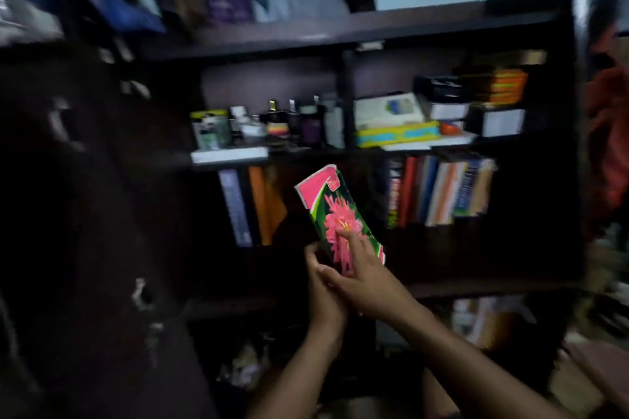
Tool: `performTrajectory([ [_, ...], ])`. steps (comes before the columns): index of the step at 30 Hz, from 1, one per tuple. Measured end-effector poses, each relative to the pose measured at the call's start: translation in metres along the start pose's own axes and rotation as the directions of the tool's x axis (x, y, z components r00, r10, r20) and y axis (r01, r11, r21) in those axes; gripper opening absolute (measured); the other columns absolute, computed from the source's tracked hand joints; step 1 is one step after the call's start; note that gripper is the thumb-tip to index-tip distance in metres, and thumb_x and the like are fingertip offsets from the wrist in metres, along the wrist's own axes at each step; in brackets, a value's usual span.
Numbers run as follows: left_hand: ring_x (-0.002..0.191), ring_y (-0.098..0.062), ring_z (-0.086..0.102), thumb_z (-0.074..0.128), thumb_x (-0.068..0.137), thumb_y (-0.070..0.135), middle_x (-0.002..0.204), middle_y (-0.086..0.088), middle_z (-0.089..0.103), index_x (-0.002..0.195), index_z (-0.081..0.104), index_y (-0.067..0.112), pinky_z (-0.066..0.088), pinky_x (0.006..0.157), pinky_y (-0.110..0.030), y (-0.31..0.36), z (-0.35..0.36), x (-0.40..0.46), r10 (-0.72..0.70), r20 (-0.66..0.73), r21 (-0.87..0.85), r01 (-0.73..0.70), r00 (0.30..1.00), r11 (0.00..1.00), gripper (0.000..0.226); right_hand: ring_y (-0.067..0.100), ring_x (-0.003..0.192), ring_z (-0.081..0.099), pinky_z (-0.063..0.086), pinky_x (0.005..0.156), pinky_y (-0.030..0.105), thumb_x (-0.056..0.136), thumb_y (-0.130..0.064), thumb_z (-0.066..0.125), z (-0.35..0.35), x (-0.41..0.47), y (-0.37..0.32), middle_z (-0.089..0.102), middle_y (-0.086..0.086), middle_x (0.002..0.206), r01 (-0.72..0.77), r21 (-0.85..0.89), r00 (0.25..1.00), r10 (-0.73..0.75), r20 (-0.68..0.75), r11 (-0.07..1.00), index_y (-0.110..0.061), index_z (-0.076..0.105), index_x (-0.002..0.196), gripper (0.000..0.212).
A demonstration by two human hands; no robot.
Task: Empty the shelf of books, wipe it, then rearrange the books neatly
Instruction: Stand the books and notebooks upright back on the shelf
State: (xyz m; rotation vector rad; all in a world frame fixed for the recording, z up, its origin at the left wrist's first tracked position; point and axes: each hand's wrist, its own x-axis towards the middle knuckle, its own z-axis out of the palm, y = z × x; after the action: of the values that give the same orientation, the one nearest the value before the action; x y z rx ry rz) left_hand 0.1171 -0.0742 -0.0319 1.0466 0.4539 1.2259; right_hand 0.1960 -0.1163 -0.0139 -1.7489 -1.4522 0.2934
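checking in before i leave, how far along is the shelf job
Early or mid stage; which, I cannot tell. A gap shows mid-row on the shelf. The left hand and right hand hold a pink flower book before it. Books to the left and right are upright. No cloth shows.

The whole view is smeared by motion, so no title reads on the books (442,190) standing at the right of the bookcase (374,27). The small bottles (292,122) above blur into one another. The lower end of the pink flowered book (332,211) is hidden behind both hands, left hand (321,292) and right hand (371,279). The bottom shelf (258,367) is too dark to make out
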Motion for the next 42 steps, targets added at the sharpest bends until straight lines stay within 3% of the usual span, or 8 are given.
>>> performTrajectory([
  [6,0.11,-0.014,0.068,0.057,0.079,0.055,0.121,0.005,0.069,0.127,0.05,0.041,0.054,0.098,-0.044,-0.003,-0.064,0.038,0.163,-0.077,0.545,-0.095,0.984,0.833,0.051,0.007,0.131,0.053,0.043,0.113,0.04,0.085,-0.057,0.061,0.058,0.059,0.015,0.05,-0.005,0.148,0.035,0.273,0.992,-0.065,0.104,0.961,-0.053,0.024,0.146,0.072],
  [10,0.113,0.006,0.058,0.067,0.09,0.025,0.129,0.019,0.057,0.122,0.039,0.061,0.051,0.1,-0.031,-0.021,-0.088,0.063,0.161,0.028,0.766,-0.125,0.986,0.631,0.055,-0.006,0.137,0.041,0.037,0.116,0.029,0.102,-0.04,0.051,0.074,0.075,0.029,0.041,-0.018,0.153,0.065,0.324,0.975,-0.129,0.179,0.944,-0.061,0.013,0.149,0.064],
  [13,0.114,0.013,0.052,0.063,0.096,0.016,0.131,0.022,0.051,0.125,0.035,0.056,0.049,0.097,-0.02,-0.022,-0.097,0.085,0.118,0.083,0.806,-0.136,0.99,0.576,0.057,-0.017,0.133,0.036,0.035,0.109,0.013,0.106,-0.037,0.045,0.082,0.09,0.034,0.033,-0.034,0.148,0.094,0.332,0.972,-0.158,0.173,0.939,-0.061,0.008,0.149,0.062],
  [21,0.125,0.002,0.05,0.061,0.095,0.007,0.139,0.014,0.05,0.139,0.03,0.045,0.037,0.096,-0.004,-0.039,-0.129,0.154,0.146,0.06,0.844,-0.128,0.988,0.52,0.066,0.006,0.142,0.037,0.041,0.114,0.032,0.097,-0.032,0.061,0.117,0.161,0.065,0.033,-0.01,0.158,0.106,0.297,0.977,-0.155,0.147,0.949,-0.054,0.014,0.151,0.075],
  [25,0.124,0.0,0.055,0.06,0.094,0.016,0.139,0.016,0.054,0.132,0.036,0.05,0.046,0.102,-0.022,-0.056,-0.139,0.184,0.18,0.016,0.808,-0.119,0.984,0.577,0.056,-0.001,0.145,0.031,0.034,0.119,0.032,0.1,-0.022,0.053,0.139,0.196,0.073,0.03,-0.012,0.16,0.197,0.247,0.964,-0.233,0.124,0.949,-0.039,0.009,0.159,0.075],
  [29,0.121,-0.002,0.058,0.062,0.094,0.001,0.127,0.018,0.061,0.127,0.048,0.039,0.051,0.104,-0.035,-0.071,-0.153,0.201,0.144,0.007,0.813,-0.09,0.99,0.575,0.053,-0.006,0.138,0.039,0.033,0.109,0.009,0.105,-0.02,0.045,0.156,0.221,0.079,0.036,-0.019,0.154,0.226,0.229,0.963,-0.252,0.091,0.947,-0.033,0.014,0.159,0.064],
  [37,0.101,0.011,0.058,0.065,0.091,-0.001,0.113,0.018,0.061,0.113,0.052,0.044,0.045,0.08,-0.004,-0.083,-0.149,0.214,0.233,-0.107,0.831,-0.042,0.966,0.555,0.052,-0.014,0.133,0.039,0.037,0.107,0.011,0.095,-0.023,0.065,0.165,0.237,0.093,0.035,-0.032,0.147,0.28,0.235,0.954,-0.297,0.037,0.931,-0.045,0.018,0.155,0.08],
  [42,0.1,0.005,0.062,0.061,0.094,0.002,0.11,0.017,0.064,0.111,0.059,0.04,0.057,0.085,-0.025,-0.089,-0.156,0.217,0.22,-0.096,0.83,-0.044,0.971,0.556,0.041,-0.015,0.137,0.033,0.032,0.108,0.006,0.096,-0.015,0.064,0.168,0.233,0.096,0.034,-0.024,0.152,0.301,0.252,0.95,-0.312,0.004,0.92,-0.041,0.022,0.155,0.077],
])
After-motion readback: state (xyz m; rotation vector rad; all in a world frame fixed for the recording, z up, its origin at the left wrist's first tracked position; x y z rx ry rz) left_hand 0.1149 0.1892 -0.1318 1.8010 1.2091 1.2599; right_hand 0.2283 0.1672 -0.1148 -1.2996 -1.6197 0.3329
